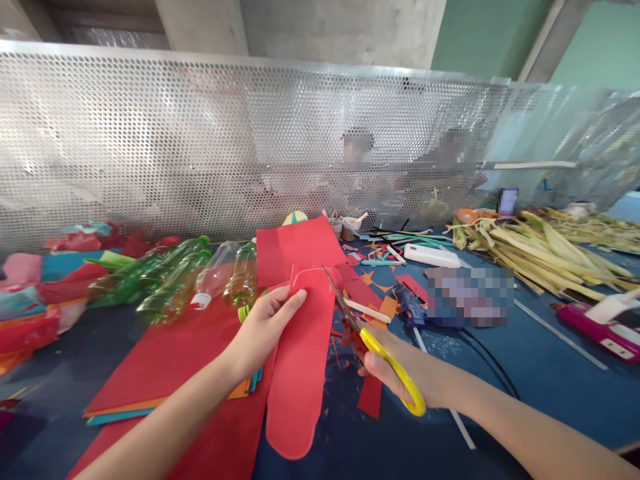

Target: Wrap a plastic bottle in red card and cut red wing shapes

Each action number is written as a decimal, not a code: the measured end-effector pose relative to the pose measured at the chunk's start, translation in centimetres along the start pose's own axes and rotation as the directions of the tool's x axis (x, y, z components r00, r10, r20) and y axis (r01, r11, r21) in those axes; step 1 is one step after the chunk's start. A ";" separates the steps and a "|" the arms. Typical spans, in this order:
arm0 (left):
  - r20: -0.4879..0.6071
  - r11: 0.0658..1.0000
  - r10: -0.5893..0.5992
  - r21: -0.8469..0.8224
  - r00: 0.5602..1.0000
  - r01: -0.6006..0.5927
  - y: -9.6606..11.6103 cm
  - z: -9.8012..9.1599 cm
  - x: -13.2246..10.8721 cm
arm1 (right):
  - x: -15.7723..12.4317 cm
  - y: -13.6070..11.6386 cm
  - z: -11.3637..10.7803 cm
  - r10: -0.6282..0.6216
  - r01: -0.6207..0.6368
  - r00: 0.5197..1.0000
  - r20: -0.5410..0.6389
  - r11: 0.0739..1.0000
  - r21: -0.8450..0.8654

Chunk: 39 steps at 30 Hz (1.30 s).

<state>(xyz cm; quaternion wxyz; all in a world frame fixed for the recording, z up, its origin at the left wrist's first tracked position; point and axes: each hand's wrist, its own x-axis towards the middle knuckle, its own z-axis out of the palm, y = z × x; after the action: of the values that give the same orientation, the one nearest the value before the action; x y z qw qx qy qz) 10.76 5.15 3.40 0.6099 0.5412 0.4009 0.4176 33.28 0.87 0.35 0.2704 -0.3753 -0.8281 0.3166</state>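
My left hand pinches a long strip of red paper with a rounded lower end, thumb on top. A pale outline runs along the strip's edge and curves across its upper part. Yellow-handled scissors are in my right hand, thumb through one loop. Their blades point up and left, and the tips lie at the strip's upper right edge. Whether the blades are parted is hard to make out. Behind the strip's top is another red sheet.
Red, orange and blue sheets lie stacked at left, with plastic bottles behind. Paper scraps, a blue glue gun, a magenta glue gun and dried husks spread rightward. A perforated metal screen stands behind; people show through it.
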 end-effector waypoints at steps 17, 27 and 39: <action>-0.095 0.977 0.049 0.212 0.994 -0.028 0.2 -0.1 0.0 | 0.0 -0.9 -0.5 0.044 -0.039 0.998 0.044 0.995 -0.090; -0.116 0.978 0.051 0.206 0.992 -0.026 0.4 0.2 -0.2 | 0.6 -0.2 -0.2 0.005 -0.005 1.000 0.008 0.996 0.089; -0.107 0.982 0.046 0.187 0.993 -0.026 0.4 0.3 -0.3 | 0.5 0.0 -0.3 0.048 -0.052 0.998 0.035 0.991 0.122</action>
<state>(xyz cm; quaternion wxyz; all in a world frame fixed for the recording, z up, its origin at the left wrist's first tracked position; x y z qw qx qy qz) 10.95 4.82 3.83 0.5261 0.5787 0.4614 0.4190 33.16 1.39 0.62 0.2717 -0.3736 -0.8015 0.3798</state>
